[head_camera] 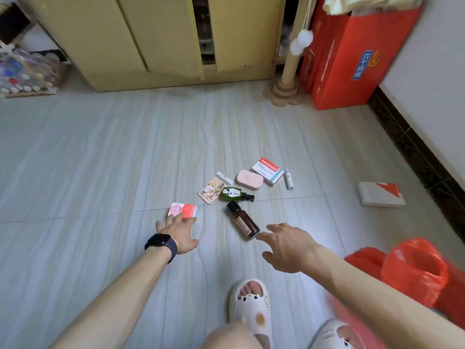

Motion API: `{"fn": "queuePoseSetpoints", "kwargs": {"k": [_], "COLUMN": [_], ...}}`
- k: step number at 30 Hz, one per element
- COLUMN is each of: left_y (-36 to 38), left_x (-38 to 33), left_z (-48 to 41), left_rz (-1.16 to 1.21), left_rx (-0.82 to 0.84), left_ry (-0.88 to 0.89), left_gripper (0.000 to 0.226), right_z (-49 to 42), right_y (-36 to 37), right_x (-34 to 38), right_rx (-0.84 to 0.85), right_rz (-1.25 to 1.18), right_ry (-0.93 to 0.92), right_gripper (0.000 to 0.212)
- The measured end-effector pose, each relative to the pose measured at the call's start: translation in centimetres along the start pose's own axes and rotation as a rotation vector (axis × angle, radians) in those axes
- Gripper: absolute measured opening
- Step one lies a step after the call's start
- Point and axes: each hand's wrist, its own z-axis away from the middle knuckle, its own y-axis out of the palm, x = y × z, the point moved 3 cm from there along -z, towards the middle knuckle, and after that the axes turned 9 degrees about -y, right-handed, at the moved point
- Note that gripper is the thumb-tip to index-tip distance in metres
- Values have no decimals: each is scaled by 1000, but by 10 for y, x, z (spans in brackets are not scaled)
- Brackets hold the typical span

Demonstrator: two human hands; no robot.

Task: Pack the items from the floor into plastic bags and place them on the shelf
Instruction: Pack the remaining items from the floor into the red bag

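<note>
The pale tiled floor (100,152) carries everything, and the brown bottle (242,220) lies on its side in the middle of it. Far beyond the bottle stands a yellow cabinet (151,39), and far beyond and to the right a red carton (352,66). Red plastic bags (415,270) sit crumpled on the floor nearer than the bottle, well to its right. A flat white box (381,195) lies well apart to the bottle's right.

The right hand (289,245) is spread wide and holds nothing, its forefinger just at the bottle's base. The left hand (180,234), with a dark watch (161,244) on its wrist, is also spread wide to the bottle's left, fingertips at the near edge of a red-and-white box (183,210); contact cannot be told.

Beyond the bottle lie a medicine box (268,171), a pink case (249,180), a printed packet (211,190), a green bottle (232,193) just beside the brown bottle's cap, and a small spray bottle (288,178).
</note>
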Motion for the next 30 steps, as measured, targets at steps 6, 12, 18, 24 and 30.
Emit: {"fn": "queuePoseSetpoints", "kwargs": {"k": [6,12,18,24,30], "left_y": [38,50,59,58,-15], "left_x": [1,-2,-18,-56,-131], "left_z": [-74,-149,-160,-115,-38], "left_rz": [-75,-148,-84,339,1102], "left_rx": [0,-25,-72,173,832], "left_ry": [-53,-114,-85,-75,-7], "left_gripper": [92,87,69,77,45], "right_z": [-94,-182,-205,-146,-39], "right_y": [72,97,112,81,11], "right_x": [-21,-43,-55,-82,-121], "right_rx": [90,-162,-97,31,-135], "right_rz": [-102,-303,-250,-504,-594], "right_ry": [34,196,223,183,237], "right_gripper": [58,75,98,102,108]}}
